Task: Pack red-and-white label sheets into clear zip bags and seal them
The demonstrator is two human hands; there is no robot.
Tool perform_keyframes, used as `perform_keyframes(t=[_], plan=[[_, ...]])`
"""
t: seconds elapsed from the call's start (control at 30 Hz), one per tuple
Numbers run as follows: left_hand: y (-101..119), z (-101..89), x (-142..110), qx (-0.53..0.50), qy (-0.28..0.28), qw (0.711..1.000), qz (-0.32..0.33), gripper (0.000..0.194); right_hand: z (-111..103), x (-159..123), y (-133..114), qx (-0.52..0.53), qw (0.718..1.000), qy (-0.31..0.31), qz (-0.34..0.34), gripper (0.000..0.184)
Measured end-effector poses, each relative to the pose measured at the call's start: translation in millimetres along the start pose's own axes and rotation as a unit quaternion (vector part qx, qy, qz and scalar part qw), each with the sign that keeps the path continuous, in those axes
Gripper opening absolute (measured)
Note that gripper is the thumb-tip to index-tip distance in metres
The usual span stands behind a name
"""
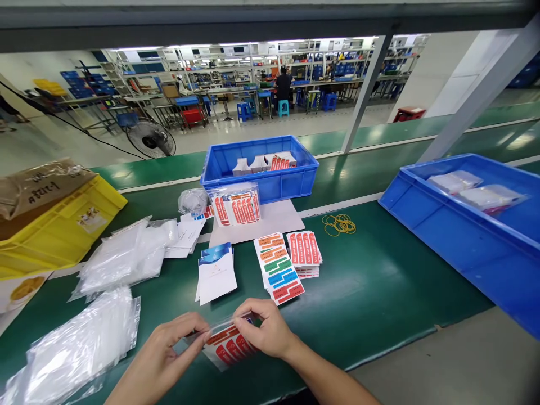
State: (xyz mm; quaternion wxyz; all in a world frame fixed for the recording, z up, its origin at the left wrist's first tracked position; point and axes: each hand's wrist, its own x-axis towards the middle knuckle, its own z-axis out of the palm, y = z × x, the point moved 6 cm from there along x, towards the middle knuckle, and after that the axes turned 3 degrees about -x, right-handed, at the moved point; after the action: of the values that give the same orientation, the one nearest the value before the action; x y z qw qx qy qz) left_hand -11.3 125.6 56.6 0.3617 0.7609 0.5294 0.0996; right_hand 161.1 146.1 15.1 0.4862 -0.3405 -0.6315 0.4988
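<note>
Near the front edge of the green table, a clear plastic bag (pixel 228 355) with red and orange label sheets inside is held between both hands. My left hand (pixel 175 349) pinches the bag's top edge at its left corner. At the right end of that same edge, my right hand (pixel 265 332) grips between thumb and fingers. Just beyond the hands lie a stack of white and blue booklets (pixel 217 275), a stack of multicoloured label sheets (pixel 279 269) and a stack of red label sheets (pixel 304 250).
Piles of clear bags (pixel 88 343) lie at the left, beside a yellow crate (pixel 97 208). A filled bag (pixel 238 208) leans by a blue crate (pixel 261 185). Yellow rubber bands (pixel 340 224) lie right of centre. Another blue crate (pixel 447 242) holds packed bags. A fan (pixel 151 139) stands behind.
</note>
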Motion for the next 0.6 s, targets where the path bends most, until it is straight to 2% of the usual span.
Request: perform_keyframes(t=[0.17,0.3,0.5,0.57,0.6], plan=[[13,3.8,1,-0.028,0.0,0.999,0.036,0.019,-2,1,-5,0.0,1.0,0.003,-0.03,0.014],[20,9.5,10,-0.062,0.021,0.996,0.064,0.016,4,1,0,-0.027,0.999,-0.032,-0.02,0.01],[28,13.5,17,-0.08,0.011,0.992,0.098,0.018,12,-1,-4,-0.022,0.997,-0.06,-0.042,0.012],[21,6.6,19,-0.106,0.039,0.989,0.095,0.017,10,7,-10,-0.019,0.997,-0.071,-0.037,0.014],[13,-0.5,21,-0.129,0.079,0.985,0.086,0.015,8,16,-13,-0.029,0.997,-0.069,-0.033,0.014]])
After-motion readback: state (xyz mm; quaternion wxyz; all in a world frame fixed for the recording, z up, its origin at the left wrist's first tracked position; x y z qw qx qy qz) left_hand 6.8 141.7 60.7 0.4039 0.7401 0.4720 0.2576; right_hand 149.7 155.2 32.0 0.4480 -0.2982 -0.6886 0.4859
